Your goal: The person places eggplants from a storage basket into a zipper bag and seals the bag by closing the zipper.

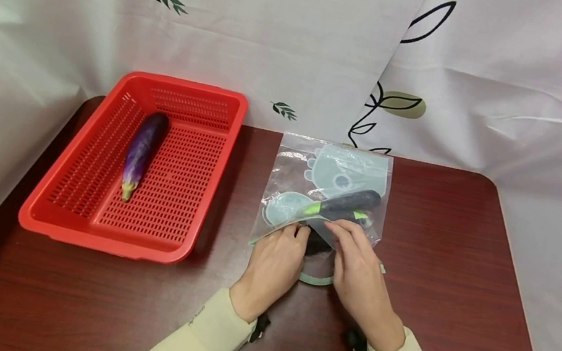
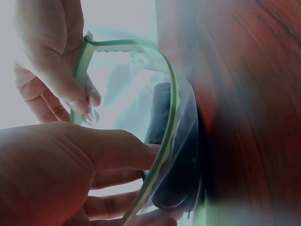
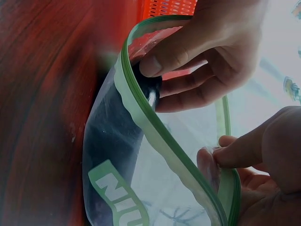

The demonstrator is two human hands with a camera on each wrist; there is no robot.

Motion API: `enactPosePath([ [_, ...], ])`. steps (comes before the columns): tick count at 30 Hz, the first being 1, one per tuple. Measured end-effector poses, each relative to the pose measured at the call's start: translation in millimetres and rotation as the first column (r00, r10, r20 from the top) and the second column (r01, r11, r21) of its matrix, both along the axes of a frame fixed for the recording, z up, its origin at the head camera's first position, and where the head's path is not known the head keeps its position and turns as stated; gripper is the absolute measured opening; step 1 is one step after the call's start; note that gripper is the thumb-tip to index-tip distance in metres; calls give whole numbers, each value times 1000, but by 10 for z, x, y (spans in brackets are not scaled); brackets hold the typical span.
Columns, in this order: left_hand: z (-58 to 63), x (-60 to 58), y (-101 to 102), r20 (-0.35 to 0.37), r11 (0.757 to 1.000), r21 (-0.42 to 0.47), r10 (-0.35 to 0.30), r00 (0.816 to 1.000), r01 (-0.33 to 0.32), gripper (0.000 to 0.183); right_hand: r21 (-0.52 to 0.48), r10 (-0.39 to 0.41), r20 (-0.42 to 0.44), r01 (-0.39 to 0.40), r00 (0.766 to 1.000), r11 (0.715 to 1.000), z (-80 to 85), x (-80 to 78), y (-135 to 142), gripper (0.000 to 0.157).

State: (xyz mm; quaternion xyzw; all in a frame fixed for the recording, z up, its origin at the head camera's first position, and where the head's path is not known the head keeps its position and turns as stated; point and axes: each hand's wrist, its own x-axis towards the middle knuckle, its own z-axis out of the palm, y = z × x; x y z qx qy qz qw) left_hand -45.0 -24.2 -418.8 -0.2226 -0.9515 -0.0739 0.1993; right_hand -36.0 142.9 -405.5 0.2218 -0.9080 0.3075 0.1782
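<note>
A clear zip bag (image 1: pixel 290 171) with a green zip edge lies on the table, its mouth spread toward me. Inside are dark eggplants with bright green caps; the upper eggplant (image 1: pixel 352 204) lies slantwise. My left hand (image 1: pixel 273 265) reaches in at the mouth, and its thumb and fingers pinch the rounded end of the lower eggplant (image 3: pixel 113 127). On the other side of the mouth, my right hand (image 1: pixel 362 274) pinches the zip edge (image 3: pixel 228 188) between thumb and fingers, holding it up. The left wrist view shows the dark eggplant (image 2: pixel 176 179) through the plastic.
To the left stands a red plastic basket (image 1: pixel 200 186) with slotted walls. One purple eggplant (image 1: pixel 141 151) lies in it, stem end toward me. A white patterned curtain (image 1: pixel 285 25) hangs behind the dark red wooden table (image 1: pixel 446 261).
</note>
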Motion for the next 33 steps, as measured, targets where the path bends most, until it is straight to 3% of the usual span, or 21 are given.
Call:
enactPosePath([
  [24,329,135,-101,87,990,58,-130,988,125,27,-5,1,-17,-1,1000,1000,3,-3,6,37],
  [33,415,155,-160,61,978,124,-178,982,170,28,-9,3,-21,-3,1000,1000,-3,-7,1,37],
])
